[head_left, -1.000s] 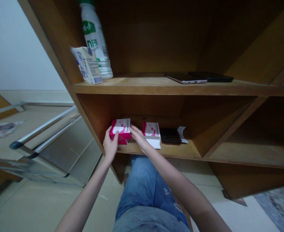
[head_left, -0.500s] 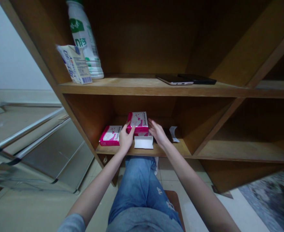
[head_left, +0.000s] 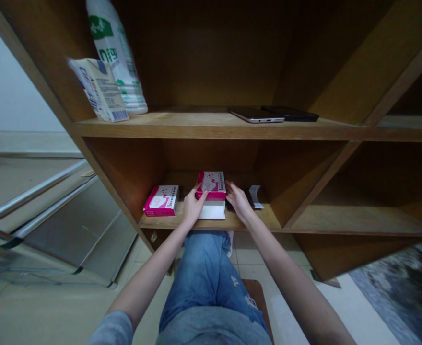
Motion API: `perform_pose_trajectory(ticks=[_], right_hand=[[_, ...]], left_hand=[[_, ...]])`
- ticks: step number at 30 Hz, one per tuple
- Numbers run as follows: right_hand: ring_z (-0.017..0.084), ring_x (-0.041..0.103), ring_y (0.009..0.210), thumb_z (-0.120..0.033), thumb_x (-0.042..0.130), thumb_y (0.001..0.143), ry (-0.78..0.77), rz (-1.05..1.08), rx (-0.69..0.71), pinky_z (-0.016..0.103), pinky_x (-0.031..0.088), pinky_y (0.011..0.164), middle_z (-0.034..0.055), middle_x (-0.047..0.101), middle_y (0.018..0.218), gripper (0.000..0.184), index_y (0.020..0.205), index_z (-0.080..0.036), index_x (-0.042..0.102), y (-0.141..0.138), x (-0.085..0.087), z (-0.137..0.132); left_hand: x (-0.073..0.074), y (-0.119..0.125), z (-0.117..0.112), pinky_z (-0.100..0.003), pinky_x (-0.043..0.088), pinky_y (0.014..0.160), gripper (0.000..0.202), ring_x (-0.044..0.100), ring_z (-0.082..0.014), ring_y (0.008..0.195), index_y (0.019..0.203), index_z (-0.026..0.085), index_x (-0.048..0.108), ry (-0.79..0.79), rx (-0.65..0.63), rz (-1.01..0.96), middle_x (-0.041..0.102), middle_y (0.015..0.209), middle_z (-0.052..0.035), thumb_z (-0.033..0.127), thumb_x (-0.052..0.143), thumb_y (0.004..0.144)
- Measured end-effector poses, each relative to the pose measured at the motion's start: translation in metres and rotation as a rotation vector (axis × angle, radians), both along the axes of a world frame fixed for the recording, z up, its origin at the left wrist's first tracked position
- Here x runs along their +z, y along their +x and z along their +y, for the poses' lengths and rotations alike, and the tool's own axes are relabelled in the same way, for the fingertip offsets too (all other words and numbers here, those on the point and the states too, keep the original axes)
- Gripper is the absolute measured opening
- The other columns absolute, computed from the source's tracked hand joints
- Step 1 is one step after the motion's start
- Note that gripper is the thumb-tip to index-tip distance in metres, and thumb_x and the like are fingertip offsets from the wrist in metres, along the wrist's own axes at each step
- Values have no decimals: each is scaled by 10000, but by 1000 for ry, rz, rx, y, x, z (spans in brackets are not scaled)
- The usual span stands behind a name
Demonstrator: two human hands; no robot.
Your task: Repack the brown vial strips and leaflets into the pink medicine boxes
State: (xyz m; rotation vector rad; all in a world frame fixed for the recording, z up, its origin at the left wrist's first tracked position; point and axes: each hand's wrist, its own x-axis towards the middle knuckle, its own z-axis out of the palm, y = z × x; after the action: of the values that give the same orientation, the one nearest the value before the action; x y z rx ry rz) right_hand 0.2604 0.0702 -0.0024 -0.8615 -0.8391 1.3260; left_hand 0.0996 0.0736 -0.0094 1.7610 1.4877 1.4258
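Two magenta-and-white cardboard boxes lie on the lower wooden shelf point(head_left: 211, 223). My left hand point(head_left: 194, 207) and my right hand point(head_left: 237, 200) press the sides of one magenta box point(head_left: 211, 186), which stands just behind a flat white packet point(head_left: 211, 210). The other magenta box point(head_left: 161, 201) lies flat to the left of my left hand, not touching it. Close to my right hand is a small curled white paper slip point(head_left: 255, 196). A dark object behind that hand is mostly hidden.
On the shelf above are a white plastic bottle point(head_left: 115, 57), a paper carton point(head_left: 99, 89), and two phones or tablets point(head_left: 272, 114). Wooden dividers bound the compartment. A folded metal ladder point(head_left: 56, 225) leans at the left; my denim-covered legs are below.
One magenta box now lies apart at the left of the shelf. My hands have moved to the other box, which sits further right and back. The view has drifted, shifting the shelves left.
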Motion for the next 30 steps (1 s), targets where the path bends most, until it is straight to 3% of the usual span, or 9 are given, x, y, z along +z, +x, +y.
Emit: perform_pose_trajectory(ticks=[7, 13, 16, 20, 24, 30], right_hand=[[191, 531, 1183, -345, 553, 770, 55, -195, -9, 364, 406, 1005, 27, 594, 1261, 365, 1116, -240, 603, 1, -7, 7], [228, 525, 1190, -249, 607, 705, 144, -423, -65, 379, 377, 1036, 94, 563, 1291, 544, 1236, -156, 536, 3, -10, 17], [243, 525, 1189, -213, 619, 684, 165, -539, -104, 382, 380, 1031, 119, 553, 1297, 612, 1278, -129, 499, 2, -11, 18], [246, 556, 1141, -202, 599, 699, 251, -721, -116, 396, 377, 1025, 96, 602, 1237, 530, 1226, -158, 557, 0, -12, 19], [254, 573, 1110, -237, 607, 706, 240, -750, -142, 401, 408, 991, 111, 611, 1221, 523, 1219, -148, 566, -2, -16, 20], [242, 601, 1068, -259, 604, 712, 224, -693, -153, 387, 437, 958, 95, 639, 1179, 520, 1220, -154, 569, -5, -19, 21]], left_hand=[[-16, 0, 6, -361, 412, 975, 438, 574, -228, 1104, 1218, 161, 555, 17, -58, -50, 611, 1217, -114, 369, 539, 833], [-26, -1, 11, -349, 387, 1013, 419, 546, -207, 1153, 1222, 203, 556, 8, -110, -228, 591, 1256, -72, 285, 550, 811], [-24, 1, 11, -356, 387, 1013, 390, 548, -209, 1142, 1171, 208, 598, -7, -110, -315, 617, 1217, -61, 241, 562, 784], [-13, 8, 6, -349, 444, 947, 385, 583, -216, 1081, 1110, 183, 635, -95, -102, -567, 655, 1142, -67, 173, 559, 733], [-6, 17, 3, -337, 498, 848, 414, 624, -222, 987, 1109, 157, 634, -164, -76, -764, 681, 1069, -81, 152, 559, 702], [-11, 23, 3, -315, 474, 899, 363, 609, -195, 1024, 1102, 160, 628, -83, -29, -732, 658, 1127, -82, 177, 532, 752]])
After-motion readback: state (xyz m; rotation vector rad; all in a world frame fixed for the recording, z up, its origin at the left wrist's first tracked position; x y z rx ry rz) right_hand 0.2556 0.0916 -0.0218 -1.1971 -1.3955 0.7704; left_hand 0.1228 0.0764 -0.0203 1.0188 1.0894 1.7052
